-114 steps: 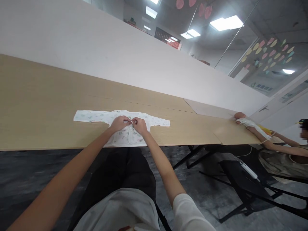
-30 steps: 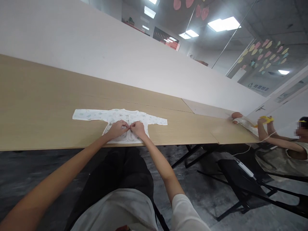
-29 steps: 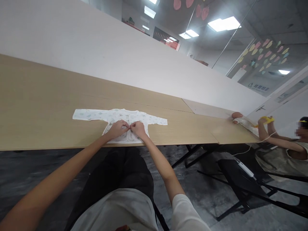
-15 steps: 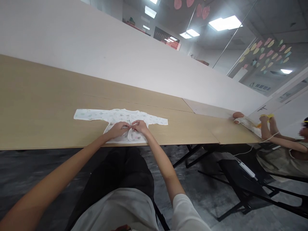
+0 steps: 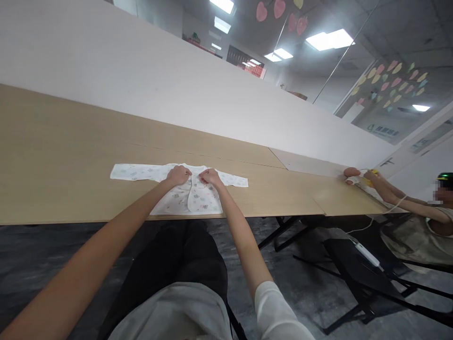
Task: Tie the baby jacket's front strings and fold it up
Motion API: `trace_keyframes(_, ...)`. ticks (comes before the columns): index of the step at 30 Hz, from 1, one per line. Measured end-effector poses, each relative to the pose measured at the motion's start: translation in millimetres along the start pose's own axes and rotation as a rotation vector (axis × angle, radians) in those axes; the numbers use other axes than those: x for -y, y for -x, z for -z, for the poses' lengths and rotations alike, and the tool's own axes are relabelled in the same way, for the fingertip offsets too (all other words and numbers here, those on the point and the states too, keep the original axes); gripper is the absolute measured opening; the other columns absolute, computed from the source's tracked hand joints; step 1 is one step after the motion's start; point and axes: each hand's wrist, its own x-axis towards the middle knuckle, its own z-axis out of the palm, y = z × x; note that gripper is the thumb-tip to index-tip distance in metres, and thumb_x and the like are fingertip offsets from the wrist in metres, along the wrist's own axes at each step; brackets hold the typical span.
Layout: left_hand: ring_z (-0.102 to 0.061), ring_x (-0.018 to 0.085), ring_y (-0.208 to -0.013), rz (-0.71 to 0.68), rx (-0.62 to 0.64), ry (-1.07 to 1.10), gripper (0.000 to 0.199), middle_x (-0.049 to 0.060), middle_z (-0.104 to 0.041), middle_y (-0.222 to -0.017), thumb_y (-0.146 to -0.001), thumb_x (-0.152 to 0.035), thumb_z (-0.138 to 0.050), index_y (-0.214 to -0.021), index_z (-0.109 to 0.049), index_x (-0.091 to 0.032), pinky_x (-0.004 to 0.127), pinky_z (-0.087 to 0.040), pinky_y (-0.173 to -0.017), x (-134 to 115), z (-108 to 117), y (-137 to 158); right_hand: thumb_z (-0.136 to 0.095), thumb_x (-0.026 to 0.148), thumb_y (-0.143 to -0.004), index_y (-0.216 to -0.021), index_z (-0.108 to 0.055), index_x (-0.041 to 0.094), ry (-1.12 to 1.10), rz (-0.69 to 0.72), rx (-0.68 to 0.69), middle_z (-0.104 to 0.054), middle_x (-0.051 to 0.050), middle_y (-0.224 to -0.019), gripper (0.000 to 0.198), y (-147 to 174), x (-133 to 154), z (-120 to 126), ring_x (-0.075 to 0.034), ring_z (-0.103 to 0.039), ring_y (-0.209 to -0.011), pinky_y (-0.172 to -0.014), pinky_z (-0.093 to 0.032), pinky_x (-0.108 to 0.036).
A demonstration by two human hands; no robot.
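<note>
A small white baby shirt with a scattered pastel print lies spread on the table, sleeves stretched out to both sides and the hem at the front edge. Its front overlaps, with a curved flap edge running down the middle. On the upper chest my left hand is closed, fingertips pinching the cloth just left of that edge. A short gap separates it from my right hand, also closed, its curled fingers gripping the cloth below the neckline. The fingertips cover the exact spots held.
The long wooden table runs along a white wall with glass above. At the right end a co-worker's hands handle a doll and something yellow. A black chair with a white power strip stands there.
Both my hands have moved up the shirt, from its middle to the upper chest, and slightly apart. The front flap now lies flatter. The co-worker's hands have shifted left toward the doll.
</note>
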Motion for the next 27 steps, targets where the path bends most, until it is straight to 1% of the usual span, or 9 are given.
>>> trace_keyframes(3,-0.066,0.031,-0.104,0.101,0.002,0.136,0.019,0.009,-0.076,-0.097,-0.064,-0.019,-0.056,-0.069,-0.074,-0.023,0.036,-0.048,-0.094,-5.4,-7.6,-15.6,-0.055,0.018,-0.080,-0.054,-0.061,0.015,0.165,0.039,-0.079,-0.054,0.002,-0.048,0.027,-24.7,7.3,-10.9,-0.011,-0.053,-0.053,-0.057,-0.039,-0.020)
trace_keyframes(6,-0.066,0.029,-0.102,0.160,-0.016,0.288,0.016,0.010,-0.076,-0.095,-0.066,-0.019,-0.056,-0.071,-0.071,-0.021,0.034,-0.048,-0.092,-6.9,-15.6,-20.4,-0.056,0.018,-0.082,-0.059,-0.065,0.015,0.229,0.016,-0.117,-0.058,0.000,-0.054,0.026,-36.6,8.7,-26.3,-0.012,-0.056,-0.057,-0.057,-0.038,-0.021)
trace_keyframes(9,-0.065,0.028,-0.103,0.214,-0.062,0.340,0.025,0.013,-0.073,-0.104,-0.068,-0.020,-0.057,-0.089,-0.070,-0.017,0.034,-0.049,-0.089,-6.8,-21.3,-20.3,-0.053,0.020,-0.087,-0.065,-0.069,0.015,0.254,0.002,-0.172,-0.065,-0.004,-0.063,0.028,-38.6,6.0,-39.5,-0.014,-0.061,-0.065,-0.061,-0.041,-0.021)
trace_keyframes(12,-0.066,0.026,-0.102,0.238,-0.106,0.376,0.039,0.015,-0.071,-0.112,-0.071,-0.020,-0.054,-0.108,-0.065,-0.014,0.033,-0.050,-0.086,-6.6,-25.0,-17.5,-0.053,0.026,-0.092,-0.073,-0.073,0.015,0.250,0.043,-0.205,-0.071,-0.007,-0.076,0.030,-37.6,2.2,-46.7,-0.016,-0.066,-0.076,-0.068,-0.044,-0.020)
trace_keyframes(14,-0.065,0.024,-0.104,0.230,-0.123,0.398,0.041,0.013,-0.071,-0.112,-0.071,-0.018,-0.051,-0.111,-0.063,-0.015,0.032,-0.050,-0.088,-6.5,-26.8,-14.1,-0.056,0.029,-0.092,-0.081,-0.075,0.015,0.236,0.062,-0.218,-0.074,-0.008,-0.083,0.026,-37.4,-0.7,-48.1,-0.017,-0.067,-0.083,-0.074,-0.046,-0.021)
trace_keyframes(16,-0.064,0.023,-0.108,0.194,-0.149,0.408,0.042,0.011,-0.072,-0.111,-0.072,-0.015,-0.048,-0.112,-0.062,-0.017,0.032,-0.048,-0.093,-6.4,-28.4,-10.4,-0.060,0.026,-0.090,-0.089,-0.076,0.015,0.201,0.063,-0.239,-0.076,-0.008,-0.092,0.020,-37.3,-4.1,-47.5,-0.016,-0.068,-0.089,-0.079,-0.047,-0.020)
trace_keyframes(20,-0.065,0.024,-0.108,0.126,-0.217,0.301,0.041,0.011,-0.073,-0.110,-0.073,-0.014,-0.049,-0.110,-0.066,-0.017,0.035,-0.047,-0.097,-7.9,-31.6,-7.3,-0.057,0.014,-0.087,-0.099,-0.075,0.017,0.101,0.029,-0.283,-0.076,-0.006,-0.103,0.022,-35.9,-11.3,-45.3,-0.013,-0.069,-0.095,-0.087,-0.048,-0.019)
trace_keyframes(24,-0.063,0.030,-0.109,0.050,-0.205,0.102,0.029,0.013,-0.074,-0.103,-0.074,-0.021,-0.054,-0.093,-0.076,-0.018,0.038,-0.047,-0.099,-9.3,-35.3,-10.1,-0.055,0.013,-0.087,-0.105,-0.075,0.017,0.033,0.012,-0.322,-0.076,-0.005,-0.105,0.027,-32.5,-13.7,-46.5,-0.012,-0.070,-0.095,-0.088,-0.048,-0.018)
trace_keyframes(27,-0.063,0.031,-0.108,0.029,-0.221,0.053,0.028,0.014,-0.073,-0.105,-0.077,-0.023,-0.055,-0.093,-0.077,-0.018,0.037,-0.047,-0.098,-8.0,-37.7,-10.0,-0.056,0.014,-0.087,-0.107,-0.073,0.016,0.008,0.015,-0.332,-0.076,-0.005,-0.108,0.026,-30.0,-12.2,-48.2,-0.012,-0.070,-0.099,-0.091,-0.048,-0.018)
